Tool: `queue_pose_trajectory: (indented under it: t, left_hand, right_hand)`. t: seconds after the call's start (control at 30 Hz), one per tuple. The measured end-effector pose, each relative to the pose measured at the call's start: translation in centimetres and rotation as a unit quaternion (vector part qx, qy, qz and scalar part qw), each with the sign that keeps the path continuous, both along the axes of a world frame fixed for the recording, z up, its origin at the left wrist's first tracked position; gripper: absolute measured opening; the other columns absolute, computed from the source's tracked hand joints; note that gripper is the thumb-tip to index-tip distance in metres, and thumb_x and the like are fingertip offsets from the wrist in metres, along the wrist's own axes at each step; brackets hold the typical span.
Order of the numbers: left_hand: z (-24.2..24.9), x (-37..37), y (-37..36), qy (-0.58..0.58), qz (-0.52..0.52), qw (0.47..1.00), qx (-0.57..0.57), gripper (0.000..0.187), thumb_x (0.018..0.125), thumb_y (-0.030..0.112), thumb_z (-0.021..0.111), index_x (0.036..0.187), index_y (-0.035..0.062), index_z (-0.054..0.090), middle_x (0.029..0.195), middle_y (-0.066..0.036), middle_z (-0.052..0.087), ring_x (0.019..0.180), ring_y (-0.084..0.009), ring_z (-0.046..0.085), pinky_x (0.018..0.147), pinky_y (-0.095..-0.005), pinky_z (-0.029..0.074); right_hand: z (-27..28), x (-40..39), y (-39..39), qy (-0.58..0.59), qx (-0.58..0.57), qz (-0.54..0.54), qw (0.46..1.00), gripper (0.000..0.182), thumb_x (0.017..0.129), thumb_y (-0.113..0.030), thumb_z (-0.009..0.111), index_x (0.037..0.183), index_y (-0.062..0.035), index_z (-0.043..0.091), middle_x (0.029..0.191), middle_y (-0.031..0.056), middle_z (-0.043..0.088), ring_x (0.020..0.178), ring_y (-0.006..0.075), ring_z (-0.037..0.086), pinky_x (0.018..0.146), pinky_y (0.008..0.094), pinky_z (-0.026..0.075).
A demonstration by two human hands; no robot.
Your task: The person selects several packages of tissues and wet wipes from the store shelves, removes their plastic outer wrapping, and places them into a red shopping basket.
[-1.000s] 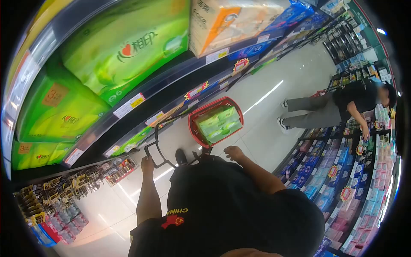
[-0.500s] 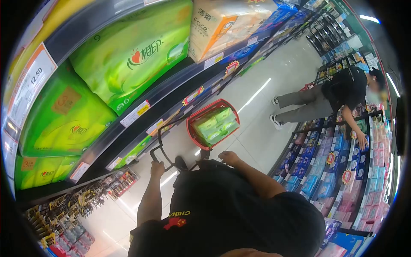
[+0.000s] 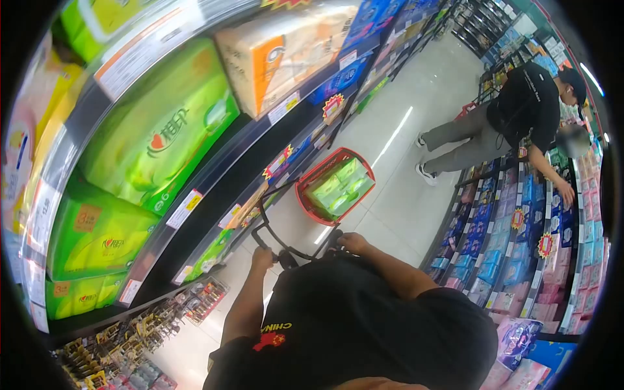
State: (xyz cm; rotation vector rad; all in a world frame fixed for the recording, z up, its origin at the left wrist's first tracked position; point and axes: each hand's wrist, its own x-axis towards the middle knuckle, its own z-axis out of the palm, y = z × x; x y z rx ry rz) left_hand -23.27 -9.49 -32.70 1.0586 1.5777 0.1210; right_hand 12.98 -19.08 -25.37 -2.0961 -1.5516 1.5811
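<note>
My left hand (image 3: 262, 259) is closed round the left end of a black shopping cart handle (image 3: 259, 232). At the other end of that handle, my right hand (image 3: 351, 244) has its fingers curled round the grip, partly hidden. Ahead of both hands sits the cart's red basket (image 3: 301, 197). Inside it lies a green pack of tissues (image 3: 339, 188).
Along my left runs a shelf (image 3: 218, 170) with large green tissue packs (image 3: 166, 133) and an orange-and-white pack (image 3: 279, 55). A person (image 3: 523, 104) reaches toward the right-hand shelves (image 3: 497, 240). Hanging goods (image 3: 123, 344) fill a low rack at lower left.
My right hand has closed on the cart handle, from beside it before. The handle now sits nearer my body. The view has shifted, and the other person's arm reaches lower.
</note>
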Motion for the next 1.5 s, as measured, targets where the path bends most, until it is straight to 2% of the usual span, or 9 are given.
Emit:
queue_pose_trajectory:
  t: [0.07, 0.2, 0.3, 0.6, 0.83, 0.93, 1.23, 1.37, 1.5]
  left_hand:
    - [0.5, 2.1, 0.6, -0.033, 0.041, 0.998, -0.027, 0.030, 0.085, 0.019, 0.054, 0.088, -0.0102, 0.060, 0.076, -0.021, 0.066, 0.060, -0.0303, 0.068, 0.047, -0.0376, 0.055]
    - [3.4, 6.7, 1.5, -0.047, 0.039, 0.998, -0.029, 0.029, 0.086, 0.018, 0.053, 0.088, -0.0101, 0.060, 0.077, -0.021, 0.066, 0.061, -0.0285, 0.069, 0.048, -0.0369, 0.057]
    - [4.4, 10.2, 2.1, -0.066, 0.038, 0.996, -0.049, 0.028, 0.087, 0.019, 0.053, 0.086, -0.0085, 0.060, 0.075, -0.018, 0.065, 0.060, -0.0282, 0.069, 0.046, -0.0355, 0.056]
    - [9.8, 23.0, 3.1, -0.142, 0.019, 0.973, -0.181, 0.034, 0.091, 0.024, 0.058, 0.108, -0.0048, 0.052, 0.096, -0.017, 0.068, 0.081, -0.0291, 0.072, 0.062, -0.0342, 0.058]
    - [11.2, 31.0, 2.5, -0.166, -0.034, 0.956, -0.238, 0.038, 0.097, 0.030, 0.055, 0.112, -0.0047, 0.056, 0.105, -0.016, 0.066, 0.097, -0.0295, 0.068, 0.083, -0.0378, 0.057]
    - [10.1, 32.7, 2.0, -0.169, -0.092, 0.959, -0.210, 0.046, 0.096, 0.039, 0.054, 0.110, -0.0042, 0.058, 0.098, -0.016, 0.069, 0.086, -0.0235, 0.071, 0.060, -0.0256, 0.049]
    - [9.8, 35.2, 5.4, -0.102, -0.120, 0.952, -0.262, 0.049, 0.096, 0.045, 0.054, 0.103, -0.0028, 0.066, 0.093, -0.017, 0.070, 0.074, -0.0200, 0.068, 0.051, -0.0254, 0.045]
    - [5.8, 36.5, 8.7, -0.232, 0.002, 0.942, -0.242, 0.047, 0.096, 0.042, 0.056, 0.111, -0.0029, 0.059, 0.094, -0.016, 0.068, 0.069, -0.0211, 0.068, 0.055, -0.0264, 0.051]
    - [6.7, 40.3, 14.7, -0.126, -0.060, 0.965, -0.224, 0.037, 0.094, 0.038, 0.058, 0.111, 0.0045, 0.057, 0.096, -0.010, 0.067, 0.075, -0.0200, 0.068, 0.057, -0.0283, 0.052]
  right_hand:
    - [1.1, 1.2, 0.3, 0.003, -0.017, -0.004, 1.000, 0.038, 0.085, -0.042, 0.058, 0.105, -0.0113, 0.067, 0.110, 0.0157, 0.064, 0.104, 0.0355, 0.060, 0.090, 0.0418, 0.049]
    - [0.5, 3.3, 1.5, 0.056, -0.073, -0.138, 0.986, 0.042, 0.087, -0.043, 0.057, 0.112, -0.0102, 0.066, 0.114, 0.0170, 0.065, 0.108, 0.0330, 0.060, 0.093, 0.0398, 0.047]
    - [-0.7, 4.3, 2.1, 0.101, 0.026, -0.121, 0.987, 0.042, 0.091, -0.042, 0.056, 0.110, -0.0065, 0.067, 0.094, 0.0106, 0.069, 0.084, 0.0181, 0.066, 0.075, 0.0329, 0.054]
    - [1.7, 7.9, 6.0, 0.096, 0.148, 0.092, 0.980, 0.054, 0.086, -0.050, 0.061, 0.118, -0.0061, 0.063, 0.115, 0.0167, 0.064, 0.107, 0.0339, 0.060, 0.095, 0.0404, 0.046]
    - [2.3, 13.4, 5.1, 0.058, 0.217, 0.060, 0.973, 0.067, 0.079, -0.057, 0.064, 0.122, -0.0056, 0.059, 0.114, 0.0175, 0.064, 0.109, 0.0360, 0.058, 0.095, 0.0445, 0.045]
    - [1.9, 15.3, 4.6, 0.045, 0.206, 0.054, 0.976, 0.066, 0.078, -0.058, 0.065, 0.121, -0.0068, 0.061, 0.113, 0.0176, 0.064, 0.109, 0.0373, 0.058, 0.094, 0.0457, 0.045]
    - [2.4, 19.5, 4.6, 0.003, 0.172, 0.061, 0.983, 0.057, 0.078, -0.052, 0.069, 0.115, -0.0086, 0.065, 0.108, 0.0159, 0.065, 0.108, 0.0358, 0.057, 0.091, 0.0462, 0.047]
    - [4.2, 22.1, 7.3, -0.007, 0.131, 0.071, 0.989, 0.054, 0.078, -0.050, 0.071, 0.115, -0.0106, 0.066, 0.111, 0.0160, 0.064, 0.110, 0.0347, 0.056, 0.091, 0.0462, 0.047]
    - [3.4, 25.0, 10.8, 0.003, 0.157, 0.066, 0.985, 0.047, 0.080, -0.040, 0.072, 0.114, -0.0074, 0.065, 0.106, 0.0185, 0.064, 0.108, 0.0370, 0.056, 0.092, 0.0453, 0.046]
